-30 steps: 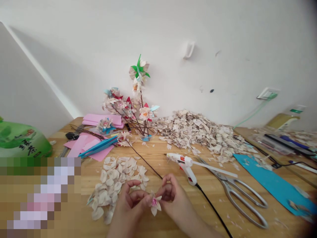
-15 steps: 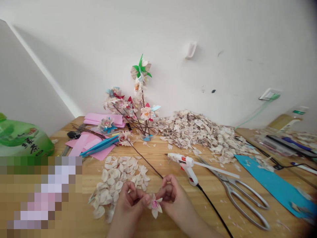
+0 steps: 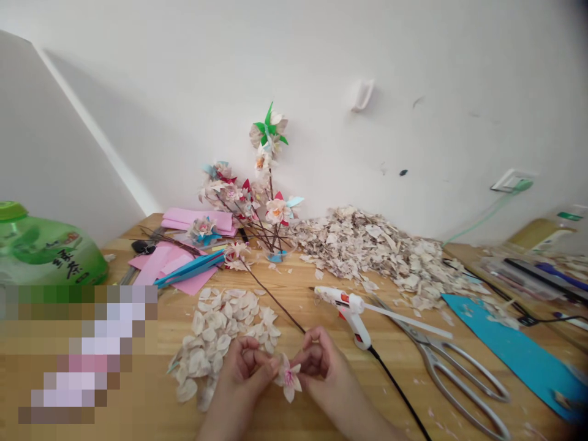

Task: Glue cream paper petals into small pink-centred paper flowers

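Note:
A small handmade flower (image 3: 289, 381) with pale petals and a pink centre is held low in front of me, between both hands. My left hand (image 3: 248, 370) is closed, its thumb and fingertips pinching the flower's left side. On the right side, my right hand (image 3: 316, 364) has its fingers curled and pressed to the flower. A thin brown stem (image 3: 271, 296) lies beyond the right hand, with a finished bloom (image 3: 237, 256) at its far end. Loose whitish petals (image 3: 215, 331) spread across the table just left of my hands.
A white glue gun (image 3: 346, 309) and large scissors (image 3: 441, 355) lie to the right, near a blue sheet (image 3: 509, 355). Behind stand flower branches (image 3: 271, 211) beside a heap of dry flakes (image 3: 367, 254). Pink paper (image 3: 197, 219) and a green bottle (image 3: 50, 251) are left.
The view has shifted slightly, so the background sits a little farther right. Both hands keep hold of the flower, with only slight movement of its petals.

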The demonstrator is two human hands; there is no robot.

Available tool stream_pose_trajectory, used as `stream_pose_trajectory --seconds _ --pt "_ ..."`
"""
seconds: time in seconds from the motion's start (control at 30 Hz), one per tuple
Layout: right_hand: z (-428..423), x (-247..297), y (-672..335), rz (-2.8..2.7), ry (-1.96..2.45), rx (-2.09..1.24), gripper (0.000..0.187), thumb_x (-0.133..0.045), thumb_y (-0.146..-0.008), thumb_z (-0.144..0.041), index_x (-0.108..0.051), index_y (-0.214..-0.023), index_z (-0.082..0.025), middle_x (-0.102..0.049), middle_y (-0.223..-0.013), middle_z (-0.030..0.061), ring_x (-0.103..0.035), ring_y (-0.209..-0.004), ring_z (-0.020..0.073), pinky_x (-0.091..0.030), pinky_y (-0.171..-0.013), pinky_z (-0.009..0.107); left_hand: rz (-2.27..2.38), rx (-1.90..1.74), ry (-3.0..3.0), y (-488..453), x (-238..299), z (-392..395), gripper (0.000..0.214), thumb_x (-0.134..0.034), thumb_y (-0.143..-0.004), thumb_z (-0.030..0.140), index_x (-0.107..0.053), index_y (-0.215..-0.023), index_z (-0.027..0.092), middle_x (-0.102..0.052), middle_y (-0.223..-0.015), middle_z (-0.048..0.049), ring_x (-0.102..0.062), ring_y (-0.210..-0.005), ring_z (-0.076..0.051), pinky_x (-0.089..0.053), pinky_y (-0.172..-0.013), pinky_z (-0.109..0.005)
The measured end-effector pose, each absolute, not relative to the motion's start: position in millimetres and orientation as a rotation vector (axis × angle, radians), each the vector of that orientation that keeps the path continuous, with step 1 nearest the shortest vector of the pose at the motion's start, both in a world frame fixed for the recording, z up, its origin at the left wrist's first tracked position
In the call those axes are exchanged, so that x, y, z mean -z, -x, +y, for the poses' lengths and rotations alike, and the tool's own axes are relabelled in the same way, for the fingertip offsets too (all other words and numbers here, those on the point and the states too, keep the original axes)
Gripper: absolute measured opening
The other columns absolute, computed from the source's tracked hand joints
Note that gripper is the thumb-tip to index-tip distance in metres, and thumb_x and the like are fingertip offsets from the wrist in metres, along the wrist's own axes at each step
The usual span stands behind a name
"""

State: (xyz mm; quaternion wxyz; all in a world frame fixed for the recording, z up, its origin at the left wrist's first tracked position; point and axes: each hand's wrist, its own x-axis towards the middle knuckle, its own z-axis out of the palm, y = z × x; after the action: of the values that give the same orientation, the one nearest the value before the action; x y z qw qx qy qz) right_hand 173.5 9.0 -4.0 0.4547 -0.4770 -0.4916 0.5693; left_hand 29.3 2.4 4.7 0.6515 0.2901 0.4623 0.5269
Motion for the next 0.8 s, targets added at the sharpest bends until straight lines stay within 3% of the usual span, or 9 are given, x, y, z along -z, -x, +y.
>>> stream_pose_trajectory --seconds 0.23,0.57,0.8 --pt "11 6 -175 -1.226 1.181 -1.392 0.036 -0.068 -0.059 -0.016 -0.038 -0.077 -0.024 -0.061 -0.062 -0.0071 -0.06 -0.057 0.0126 -0.044 -0.055 0.023 1.173 -1.325 -0.695 -15 -12 13 0.047 -0.075 -0.054 0.042 -0.049 -0.087 0.019 -0.063 -0.072 0.0003 -0.06 -0.076 -0.017 -0.048 -0.069 -0.031" --pt "9 5 -173 -1.263 1.162 -1.383 0.035 -0.065 -0.061 -0.012 -0.038 -0.078 -0.023 -0.061 -0.063 -0.0067 -0.059 -0.057 0.0115 -0.043 -0.055 0.023 1.027 -1.35 -0.99 -30 -1 -2 0.032 -0.067 -0.068 0.03 -0.046 -0.091 0.023 -0.059 -0.065 0.0045 -0.058 -0.062 -0.014 -0.045 -0.061 -0.028" --pt "5 -3 -172 -1.274 1.163 -1.397 0.033 -0.064 -0.06 -0.011 -0.039 -0.077 -0.023 -0.063 -0.063 -0.0065 -0.06 -0.059 0.012 -0.043 -0.055 0.022 0.981 -1.315 -0.903 -28 -1 1 0.035 -0.07 -0.065 0.032 -0.043 -0.086 0.023 -0.058 -0.055 0.0065 -0.052 -0.053 -0.011 -0.038 -0.053 -0.023"
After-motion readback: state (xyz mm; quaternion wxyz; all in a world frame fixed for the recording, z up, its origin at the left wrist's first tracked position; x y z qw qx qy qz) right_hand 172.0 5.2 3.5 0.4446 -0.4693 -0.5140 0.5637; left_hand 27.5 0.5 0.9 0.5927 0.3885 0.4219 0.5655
